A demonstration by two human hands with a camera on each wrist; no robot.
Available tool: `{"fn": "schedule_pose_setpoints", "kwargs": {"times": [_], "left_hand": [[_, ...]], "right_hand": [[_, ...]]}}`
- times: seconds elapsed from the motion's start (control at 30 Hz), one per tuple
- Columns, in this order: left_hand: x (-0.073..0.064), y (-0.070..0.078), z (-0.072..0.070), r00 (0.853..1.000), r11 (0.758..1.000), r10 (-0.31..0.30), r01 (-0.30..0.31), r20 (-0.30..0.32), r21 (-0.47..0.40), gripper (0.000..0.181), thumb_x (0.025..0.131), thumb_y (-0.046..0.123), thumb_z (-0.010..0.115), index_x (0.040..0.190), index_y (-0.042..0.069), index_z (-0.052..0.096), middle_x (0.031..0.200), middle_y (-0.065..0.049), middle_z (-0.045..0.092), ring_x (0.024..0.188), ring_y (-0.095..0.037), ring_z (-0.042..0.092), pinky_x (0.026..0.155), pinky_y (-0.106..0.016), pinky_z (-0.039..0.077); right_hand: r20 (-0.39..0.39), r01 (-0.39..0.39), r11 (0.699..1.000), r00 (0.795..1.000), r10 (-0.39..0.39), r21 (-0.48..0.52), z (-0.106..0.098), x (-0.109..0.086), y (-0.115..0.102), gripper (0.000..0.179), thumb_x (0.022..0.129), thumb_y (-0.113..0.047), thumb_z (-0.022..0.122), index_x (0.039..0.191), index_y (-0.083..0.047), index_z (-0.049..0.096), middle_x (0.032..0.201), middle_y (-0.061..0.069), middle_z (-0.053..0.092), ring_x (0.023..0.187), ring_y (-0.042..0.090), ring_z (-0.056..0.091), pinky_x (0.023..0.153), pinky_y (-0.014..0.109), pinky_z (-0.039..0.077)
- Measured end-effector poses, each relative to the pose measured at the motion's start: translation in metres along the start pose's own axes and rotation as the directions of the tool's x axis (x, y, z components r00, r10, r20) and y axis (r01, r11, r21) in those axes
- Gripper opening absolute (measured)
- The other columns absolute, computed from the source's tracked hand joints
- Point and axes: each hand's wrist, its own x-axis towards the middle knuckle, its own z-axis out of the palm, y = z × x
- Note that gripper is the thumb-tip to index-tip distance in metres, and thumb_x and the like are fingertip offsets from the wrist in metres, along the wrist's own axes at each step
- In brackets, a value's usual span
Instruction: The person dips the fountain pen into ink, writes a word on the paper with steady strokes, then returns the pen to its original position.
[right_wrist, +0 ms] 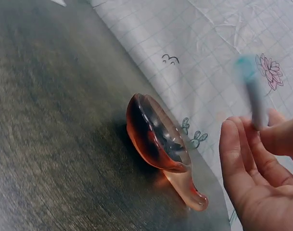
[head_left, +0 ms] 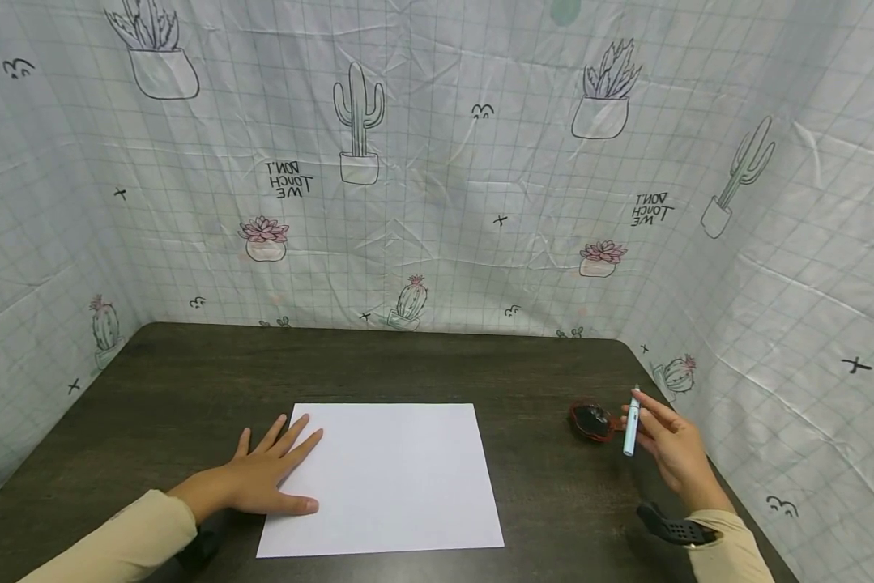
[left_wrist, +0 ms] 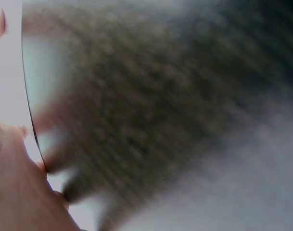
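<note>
My left hand [head_left: 262,479] lies with its fingers spread over the left edge of a blank white sheet of paper [head_left: 400,478]. The left wrist view shows part of that hand and a mostly blurred picture. At the right, my right hand [head_left: 675,455] holds a slim light-blue pen [head_left: 631,429] between thumb and fingers. The pen is raised, just beside a small translucent orange-red dish [right_wrist: 135,144] with a short handle and a dark, shiny inside. In the right wrist view the pen's teal end is blurred, and the dish stands left of the fingers.
The sheet and dish rest on a dark wood-grain table [head_left: 378,364]. A white grid cloth [head_left: 437,202] printed with potted cacti hangs behind the table and along both sides. A black band [head_left: 677,528] is worn on the right wrist, below a pale yellow sleeve [head_left: 728,551].
</note>
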Motion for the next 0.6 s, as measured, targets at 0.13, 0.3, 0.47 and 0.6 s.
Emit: {"fn": "schedule_pose_setpoints", "kwargs": {"times": [0.13,0.3,0.47,0.6], "left_hand": [[-0.002,-0.001,0.002,1.0,1.0,0.01,-0.01,-0.002,-0.019,0.101,0.077,0.074,0.057,0.155,0.022,0.018,0.162,-0.011,-0.002,0.143,-0.046,-0.008,0.096,-0.077,-0.013],[-0.002,-0.009,0.01,1.0,1.0,-0.009,0.009,-0.006,-0.008,0.102,0.076,0.077,0.056,0.155,0.026,0.016,0.162,-0.009,-0.003,0.144,-0.044,-0.009,0.097,-0.076,-0.015],[0.004,-0.012,0.012,0.999,1.0,0.001,-0.001,-0.038,0.012,0.103,0.074,0.081,0.053,0.155,0.03,0.015,0.162,-0.004,-0.002,0.145,-0.041,-0.008,0.099,-0.075,-0.013],[0.005,-0.01,0.01,1.0,1.0,0.006,-0.006,-0.025,0.003,0.103,0.074,0.08,0.054,0.155,0.03,0.014,0.162,-0.004,-0.003,0.145,-0.041,-0.009,0.098,-0.075,-0.014]], "right_hand": [[0.065,0.036,0.976,0.997,-0.051,0.215,0.0,0.0,0.003,0.039,0.098,0.001,0.048,0.131,-0.015,0.059,0.104,-0.001,0.07,0.095,0.01,0.068,0.082,0.023,0.054],[0.046,0.045,0.952,0.997,-0.062,0.302,0.004,0.0,0.002,0.041,0.096,0.007,0.049,0.13,-0.012,0.061,0.102,0.0,0.07,0.093,0.01,0.068,0.081,0.021,0.053],[-0.011,0.083,0.966,0.997,-0.083,0.244,0.003,0.0,0.001,0.034,0.097,0.003,0.049,0.123,-0.012,0.066,0.097,-0.003,0.07,0.086,0.008,0.067,0.077,0.02,0.054],[0.032,0.074,0.957,0.996,-0.086,0.281,0.001,0.0,0.002,0.033,0.098,0.005,0.046,0.12,-0.009,0.066,0.099,0.003,0.073,0.088,0.012,0.069,0.078,0.023,0.055]]}}
